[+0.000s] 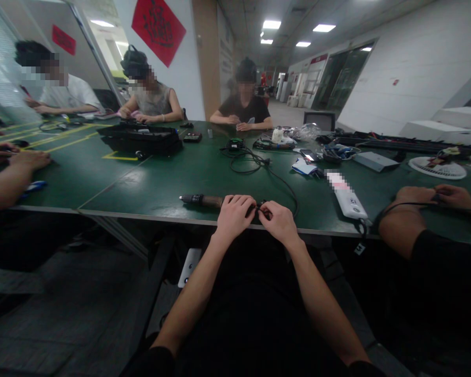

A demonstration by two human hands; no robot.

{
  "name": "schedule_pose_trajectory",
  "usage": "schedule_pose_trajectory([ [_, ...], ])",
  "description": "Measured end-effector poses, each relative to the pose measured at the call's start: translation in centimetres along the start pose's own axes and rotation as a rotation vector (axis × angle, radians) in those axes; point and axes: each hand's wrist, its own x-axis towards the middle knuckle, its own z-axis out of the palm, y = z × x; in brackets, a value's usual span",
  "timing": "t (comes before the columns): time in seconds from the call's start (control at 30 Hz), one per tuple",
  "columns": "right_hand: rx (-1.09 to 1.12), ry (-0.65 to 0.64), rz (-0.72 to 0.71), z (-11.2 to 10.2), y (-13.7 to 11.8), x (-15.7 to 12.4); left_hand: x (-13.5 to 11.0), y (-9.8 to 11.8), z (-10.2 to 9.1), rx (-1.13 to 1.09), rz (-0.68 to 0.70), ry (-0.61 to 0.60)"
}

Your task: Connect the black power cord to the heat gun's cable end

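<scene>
A green-topped table [153, 183] reaches left and far from the person's hands to a black toolbox [141, 140]; its near edge passes just below their fingers, and a white device [346, 195] lies right. The cylindrical hand tool [207, 201] lies along that edge. The left hand [236, 213] curls over its right end, grip hidden; the right hand [279, 221] pinches a small dark part [258, 207].

A plain black top [255, 319] is worn, its matching sleeves [157, 361] leaving the forearms [194, 298], left hand [236, 213] and right hand [279, 220] bare.
</scene>
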Motion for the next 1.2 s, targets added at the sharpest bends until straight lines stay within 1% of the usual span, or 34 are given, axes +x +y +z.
schedule_pose_trajectory([
  [0.43,0.001,-0.004,0.006,-0.05,-0.11,0.02,-0.05,-0.07,-0.03,-0.002,0.0,-0.009],
  [0.67,-0.006,-0.011,0.003,0.07,0.0,0.0,-0.07,-0.1,-0.25,-0.007,0.03,-0.028],
  [0.87,-0.002,-0.008,0.001,0.1,0.06,-0.01,-0.09,-0.01,-0.14,-0.003,0.006,-0.015],
  [1.07,0.001,-0.006,0.001,0.02,0.0,0.02,-0.08,-0.02,-0.29,-0.007,0.028,-0.023],
  [1.2,0.003,-0.005,0.003,0.0,-0.05,0.0,-0.09,-0.02,-0.21,-0.003,0.009,-0.014],
])
